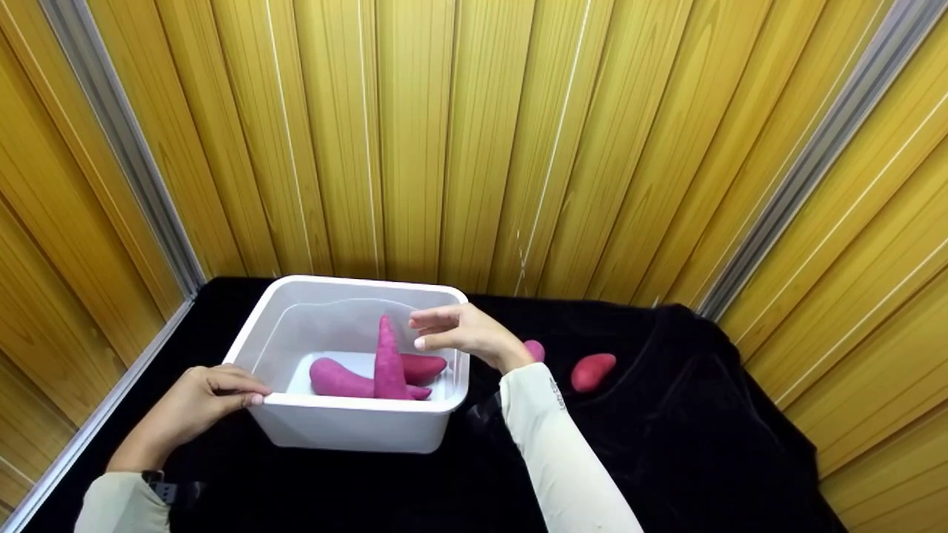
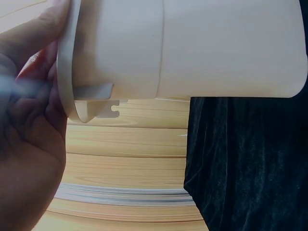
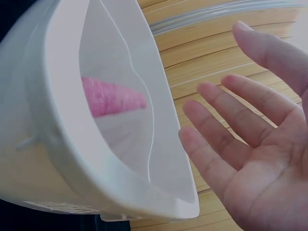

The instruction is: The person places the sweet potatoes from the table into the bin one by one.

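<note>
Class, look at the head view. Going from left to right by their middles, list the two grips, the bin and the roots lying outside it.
Left grip → white bin → right grip → pink root, partly hidden by the right wrist → red root.

Two hands (image 1: 196, 400) (image 1: 475, 333), white bin (image 1: 355, 426) — sweet potatoes (image 1: 388, 363) inside, black cloth (image 1: 711, 451) beneath
</note>
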`<state>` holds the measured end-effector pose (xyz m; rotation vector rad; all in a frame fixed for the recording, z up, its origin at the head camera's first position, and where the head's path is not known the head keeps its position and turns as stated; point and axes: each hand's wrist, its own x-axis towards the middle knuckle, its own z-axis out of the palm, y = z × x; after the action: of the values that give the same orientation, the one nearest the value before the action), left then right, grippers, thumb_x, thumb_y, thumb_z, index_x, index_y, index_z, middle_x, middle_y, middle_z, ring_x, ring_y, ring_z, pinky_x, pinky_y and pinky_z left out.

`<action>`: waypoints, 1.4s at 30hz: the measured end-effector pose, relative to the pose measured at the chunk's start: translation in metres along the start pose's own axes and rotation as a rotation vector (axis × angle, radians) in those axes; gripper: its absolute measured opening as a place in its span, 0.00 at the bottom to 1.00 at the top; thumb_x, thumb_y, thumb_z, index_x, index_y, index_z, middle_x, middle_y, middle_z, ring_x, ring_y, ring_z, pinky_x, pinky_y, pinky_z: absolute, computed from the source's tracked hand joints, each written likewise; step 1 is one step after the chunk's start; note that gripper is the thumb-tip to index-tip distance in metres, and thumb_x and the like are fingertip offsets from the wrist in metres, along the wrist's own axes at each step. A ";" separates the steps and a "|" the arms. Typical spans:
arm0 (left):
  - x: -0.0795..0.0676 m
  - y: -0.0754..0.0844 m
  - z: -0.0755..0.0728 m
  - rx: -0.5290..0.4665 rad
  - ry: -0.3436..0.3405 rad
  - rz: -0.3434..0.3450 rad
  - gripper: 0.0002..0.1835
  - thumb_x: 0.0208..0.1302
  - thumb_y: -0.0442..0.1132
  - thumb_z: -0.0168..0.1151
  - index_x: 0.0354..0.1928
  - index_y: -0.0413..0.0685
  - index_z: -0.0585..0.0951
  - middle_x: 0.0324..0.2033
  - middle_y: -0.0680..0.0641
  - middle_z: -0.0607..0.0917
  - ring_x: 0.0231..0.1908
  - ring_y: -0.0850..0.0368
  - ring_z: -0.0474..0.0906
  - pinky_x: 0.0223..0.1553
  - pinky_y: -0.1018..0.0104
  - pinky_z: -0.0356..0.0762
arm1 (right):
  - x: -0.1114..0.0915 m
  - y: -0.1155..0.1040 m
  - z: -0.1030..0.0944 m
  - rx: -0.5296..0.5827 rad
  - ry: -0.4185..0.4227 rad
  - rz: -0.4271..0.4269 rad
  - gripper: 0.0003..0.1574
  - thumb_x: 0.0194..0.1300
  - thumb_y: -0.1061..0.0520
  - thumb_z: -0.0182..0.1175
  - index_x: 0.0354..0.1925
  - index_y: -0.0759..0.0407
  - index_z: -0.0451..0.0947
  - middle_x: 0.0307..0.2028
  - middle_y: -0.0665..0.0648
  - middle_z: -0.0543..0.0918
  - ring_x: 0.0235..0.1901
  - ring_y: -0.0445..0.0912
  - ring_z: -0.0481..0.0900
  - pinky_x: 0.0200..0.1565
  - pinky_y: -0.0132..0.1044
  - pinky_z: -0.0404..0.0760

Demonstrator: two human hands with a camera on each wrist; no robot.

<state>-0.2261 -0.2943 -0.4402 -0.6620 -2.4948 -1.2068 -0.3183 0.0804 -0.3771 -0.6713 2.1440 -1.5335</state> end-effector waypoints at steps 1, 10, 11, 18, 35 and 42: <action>0.000 0.000 0.000 -0.004 0.003 0.004 0.08 0.46 0.28 0.72 0.29 0.48 0.89 0.29 0.59 0.87 0.36 0.78 0.75 0.40 0.88 0.69 | 0.000 0.000 0.000 -0.003 0.000 -0.003 0.33 0.58 0.57 0.68 0.62 0.59 0.73 0.57 0.57 0.80 0.59 0.49 0.76 0.61 0.42 0.74; 0.000 0.000 0.000 -0.003 0.002 0.004 0.08 0.47 0.28 0.72 0.29 0.48 0.89 0.30 0.57 0.87 0.37 0.78 0.75 0.41 0.89 0.69 | 0.000 0.002 0.000 -0.003 0.004 0.002 0.32 0.58 0.56 0.68 0.61 0.58 0.74 0.54 0.56 0.82 0.58 0.48 0.77 0.61 0.41 0.74; 0.000 0.000 0.000 -0.003 0.001 0.003 0.08 0.47 0.28 0.72 0.29 0.47 0.89 0.30 0.58 0.87 0.37 0.78 0.75 0.41 0.89 0.69 | 0.000 0.002 0.000 0.001 0.004 0.002 0.32 0.58 0.56 0.68 0.61 0.58 0.74 0.54 0.56 0.82 0.58 0.48 0.77 0.61 0.41 0.74; 0.000 0.000 0.000 -0.007 0.006 0.012 0.08 0.46 0.27 0.72 0.29 0.47 0.89 0.30 0.59 0.87 0.36 0.78 0.75 0.40 0.88 0.70 | -0.001 0.000 0.000 0.004 0.008 -0.001 0.32 0.58 0.56 0.68 0.61 0.58 0.75 0.53 0.56 0.83 0.57 0.47 0.78 0.61 0.41 0.74; 0.001 -0.001 0.001 -0.033 0.013 0.053 0.09 0.46 0.25 0.71 0.29 0.46 0.89 0.30 0.59 0.87 0.35 0.77 0.75 0.38 0.87 0.71 | -0.007 0.001 -0.005 0.008 0.028 -0.010 0.31 0.59 0.55 0.67 0.61 0.57 0.75 0.54 0.56 0.83 0.60 0.51 0.75 0.64 0.43 0.70; 0.000 0.000 0.001 -0.036 0.009 0.036 0.09 0.46 0.25 0.72 0.29 0.46 0.89 0.29 0.60 0.86 0.35 0.77 0.75 0.38 0.87 0.71 | -0.011 0.005 -0.011 0.012 0.053 -0.018 0.30 0.59 0.56 0.67 0.60 0.58 0.75 0.54 0.59 0.82 0.59 0.50 0.76 0.61 0.41 0.74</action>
<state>-0.2267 -0.2935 -0.4406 -0.7063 -2.4485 -1.2415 -0.3166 0.0967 -0.3776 -0.6551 2.1717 -1.5891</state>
